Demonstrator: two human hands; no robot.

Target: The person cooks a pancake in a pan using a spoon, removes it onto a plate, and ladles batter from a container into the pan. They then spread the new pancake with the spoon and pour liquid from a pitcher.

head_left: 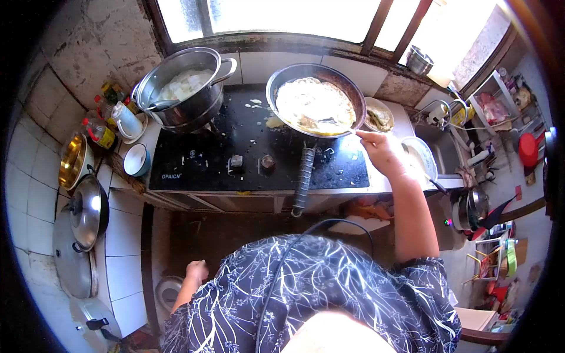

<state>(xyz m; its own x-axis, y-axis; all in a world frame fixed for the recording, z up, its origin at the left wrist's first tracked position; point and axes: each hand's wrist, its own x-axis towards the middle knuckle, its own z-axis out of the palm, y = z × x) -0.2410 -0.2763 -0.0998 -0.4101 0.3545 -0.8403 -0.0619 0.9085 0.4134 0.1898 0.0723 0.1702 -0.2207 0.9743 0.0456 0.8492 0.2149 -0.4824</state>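
My right hand (384,154) is closed at the near right rim of a dark frying pan (272,100). It grips a thin utensil (352,131) that reaches over the rim; its greyish end rests on the food and its exact kind is unclear. A pale, flat pancake-like food (309,101) covers most of the pan's bottom. The pan's coil-wrapped handle (303,176) points toward me, and neither hand touches it. Low at my left side hangs my left hand (198,270), fingers curled, with nothing visible in them.
A steel pot (191,109) with pale contents and a ladle stands on the left of the black hob (259,141). Right of the pan are a plate of food (378,115), a white bowl (428,154) and a sink (444,141). Bottles (99,132) and a cup (136,160) stand left.
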